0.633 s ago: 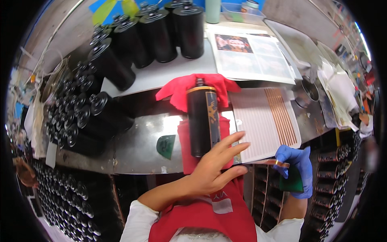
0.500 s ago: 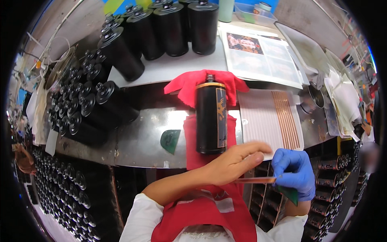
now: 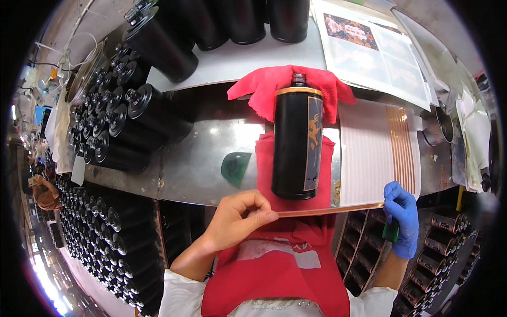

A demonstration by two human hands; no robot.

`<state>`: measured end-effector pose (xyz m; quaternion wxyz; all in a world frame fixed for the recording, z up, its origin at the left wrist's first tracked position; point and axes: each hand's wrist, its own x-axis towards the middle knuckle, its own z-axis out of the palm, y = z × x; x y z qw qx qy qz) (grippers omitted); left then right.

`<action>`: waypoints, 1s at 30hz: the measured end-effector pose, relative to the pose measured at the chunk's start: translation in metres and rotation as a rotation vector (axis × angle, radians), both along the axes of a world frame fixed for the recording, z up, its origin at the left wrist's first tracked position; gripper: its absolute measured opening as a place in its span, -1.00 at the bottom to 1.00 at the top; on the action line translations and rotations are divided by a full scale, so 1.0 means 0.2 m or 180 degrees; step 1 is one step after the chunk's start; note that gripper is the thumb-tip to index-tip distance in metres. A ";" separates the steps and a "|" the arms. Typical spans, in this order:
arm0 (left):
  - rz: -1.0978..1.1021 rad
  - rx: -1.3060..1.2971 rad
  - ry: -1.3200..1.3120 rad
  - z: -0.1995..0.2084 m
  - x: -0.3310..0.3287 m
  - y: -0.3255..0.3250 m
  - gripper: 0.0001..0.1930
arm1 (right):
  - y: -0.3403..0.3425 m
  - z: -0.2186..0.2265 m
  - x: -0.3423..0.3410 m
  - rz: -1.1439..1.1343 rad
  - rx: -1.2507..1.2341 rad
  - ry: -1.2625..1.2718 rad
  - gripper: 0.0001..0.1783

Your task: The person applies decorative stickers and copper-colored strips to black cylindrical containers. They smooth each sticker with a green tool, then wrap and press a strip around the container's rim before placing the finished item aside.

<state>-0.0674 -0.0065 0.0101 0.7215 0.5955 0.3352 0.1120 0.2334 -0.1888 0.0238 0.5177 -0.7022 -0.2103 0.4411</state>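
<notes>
Between my two hands a thin copper-gold strip (image 3: 330, 211) is stretched level in front of the table edge. My bare left hand (image 3: 240, 216) pinches its left end between thumb and forefinger. The other end is pinched by my right hand (image 3: 401, 216), in a blue glove, which also has a green scraper (image 3: 391, 231) tucked against its palm. Just beyond the strip a black bottle (image 3: 296, 148) with a gold shoulder band and a dark blue picture panel lies on a red cloth (image 3: 264, 98). A second green scraper (image 3: 236, 168) rests on the metal table, left of the bottle.
A white backing sheet (image 3: 364, 153) with several copper strips lies right of the bottle. Black bottles crowd the left (image 3: 119, 142) and stand on a raised shelf (image 3: 177, 76) behind. Printed sheets (image 3: 377, 63) lie at the back right. Racks of bottles (image 3: 95, 232) stand below the table.
My left hand has moved left, drawing away from the right hand, and now grips the strip's far end. The strip is now pulled out taut. The view has shifted slightly.
</notes>
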 end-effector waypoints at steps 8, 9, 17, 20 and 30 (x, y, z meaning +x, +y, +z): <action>0.0618 0.0878 0.0028 -0.03 0.13 -0.04 -0.94 | 0.00 -0.21 0.12 -0.0152 -0.0159 0.0035 -0.91; 0.0649 0.0910 0.0063 -0.03 0.14 -0.05 -0.93 | 0.00 -0.22 0.13 -0.0178 -0.0227 0.0029 -0.91; 0.0948 0.1153 0.0059 -0.05 0.18 -0.06 -0.90 | -0.01 -0.28 0.16 -0.0198 -0.0227 0.0070 -0.91; 0.0973 0.1164 0.0096 -0.04 0.20 -0.07 -0.91 | -0.01 -0.29 0.17 -0.0177 -0.0208 0.0074 -0.91; 0.1014 0.1230 0.0202 -0.03 0.22 -0.08 -0.87 | -0.01 -0.31 0.18 -0.0184 -0.0105 0.0140 -0.91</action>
